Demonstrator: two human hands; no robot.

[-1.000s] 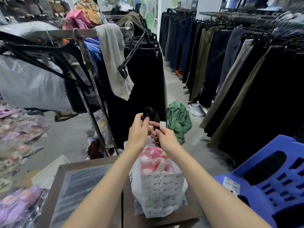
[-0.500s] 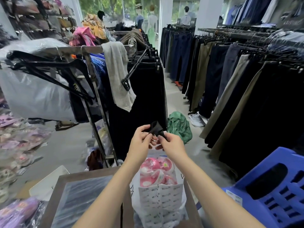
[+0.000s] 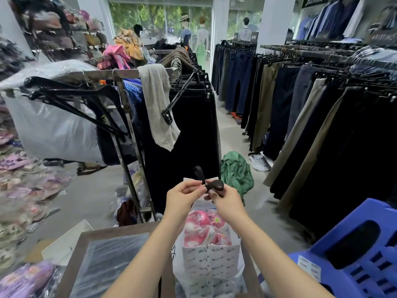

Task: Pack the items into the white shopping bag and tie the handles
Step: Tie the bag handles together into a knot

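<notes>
The white shopping bag [image 3: 211, 267] with small printed words stands on the wooden table [image 3: 86, 235], with pink patterned items [image 3: 204, 226] showing through its upper part. Its dark handles [image 3: 211, 183] are held up above it, crossed into two short loops. My left hand [image 3: 182, 195] pinches the handles from the left. My right hand [image 3: 225, 198] grips them from the right. Both hands are raised just above the bag's mouth.
A blue plastic stool [image 3: 352, 250] stands at the right. A metal clothes rack [image 3: 129, 117] with dark trousers and a grey towel [image 3: 159, 104] is ahead. A green cloth heap [image 3: 236, 173] lies on the floor. Packaged items [image 3: 23, 175] pile at the left.
The handles have been drawn from one loose loop into a tight crossing with two short ends. Both hands stay together above the bag, and the camera has tilted upward.
</notes>
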